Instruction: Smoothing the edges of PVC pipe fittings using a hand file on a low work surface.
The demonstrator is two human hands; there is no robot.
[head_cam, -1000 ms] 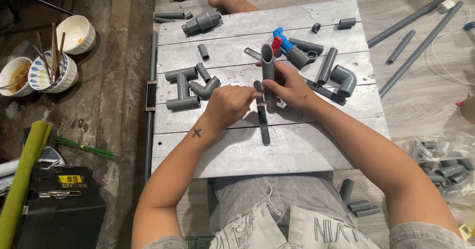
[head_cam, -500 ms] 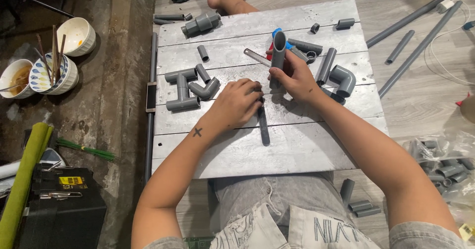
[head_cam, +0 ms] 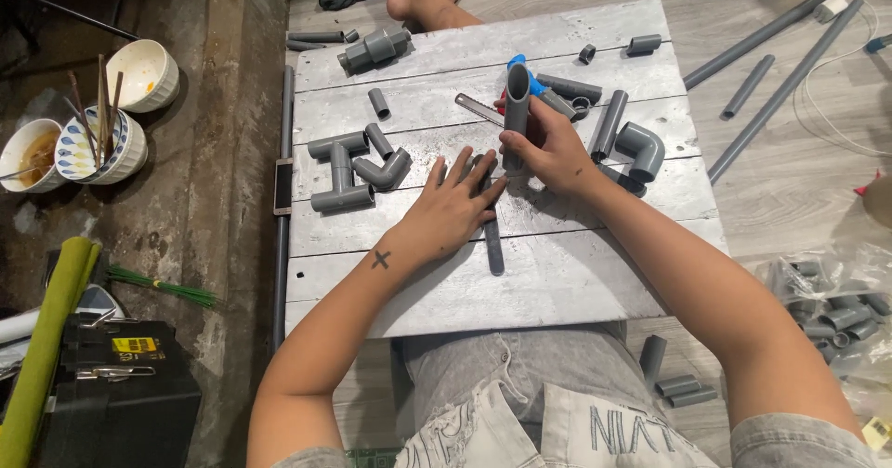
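On the table (head_cam: 576,273), my right hand (head_cam: 548,147) grips an upright grey pipe (head_cam: 517,105) beside the saw (head_cam: 485,198), which lies under my flat, spread left hand (head_cam: 451,210).

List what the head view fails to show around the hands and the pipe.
- Lower end of the pipe: wrapped by the right hand.
- Upper part of the saw handle: under the left hand, which lies flat, fingers spread.
- Saw blade: passes behind the pipe, so its joint with the handle is hidden.
- Valve: mostly behind the pipe.
- Long pipes on the floor: cut off by the top edge.
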